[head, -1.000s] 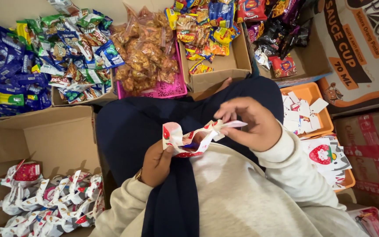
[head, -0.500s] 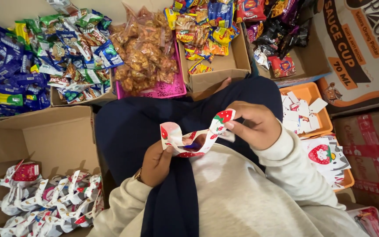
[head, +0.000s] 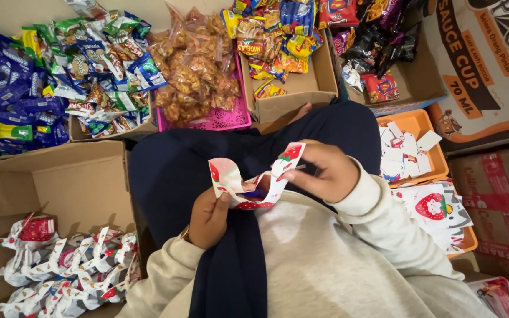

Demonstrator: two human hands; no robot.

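A small white paper pouch point(head: 254, 179) with red strawberry print is held open above my lap, over dark blue cloth. My left hand point(head: 210, 217) grips its lower left part from beneath. My right hand point(head: 324, 171) pinches the pouch's upper right flap, and a thin metal pin or staple shows at the fingertips. The pouch's mouth gapes between the two hands.
A cardboard box point(head: 60, 182) at left holds several finished white-and-red pouches point(head: 66, 271). An orange tray point(head: 422, 126) at right carries flat printed paper pieces point(head: 437, 209). Boxes and a pink basket point(head: 207, 121) of wrapped snacks line the far side.
My right hand has folded the pouch's long right flap inward and drawn closer to the left hand. The left hand stays put.
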